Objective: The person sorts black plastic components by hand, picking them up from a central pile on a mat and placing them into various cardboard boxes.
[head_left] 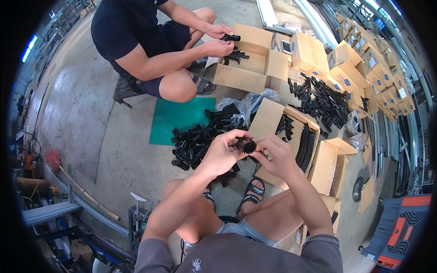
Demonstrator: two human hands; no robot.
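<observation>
My left hand is wrapped round a black tubular fitting, held up in front of me with its round open end turned my way. Close against the right side of that end, my right hand has thumb and fingers pinched together; whatever is between them is too small to make out. Below and beyond my hands lies a heap of similar black fittings, partly on a green mat. To the right, an open cardboard box holds more black parts, some lined up in a tight row.
Across from me a seated person holds a black fitting over another open box. More black parts lie piled beyond my box. Stacked cartons stand at the far right, a blue-and-orange case nearer. A long-handled broom lies left.
</observation>
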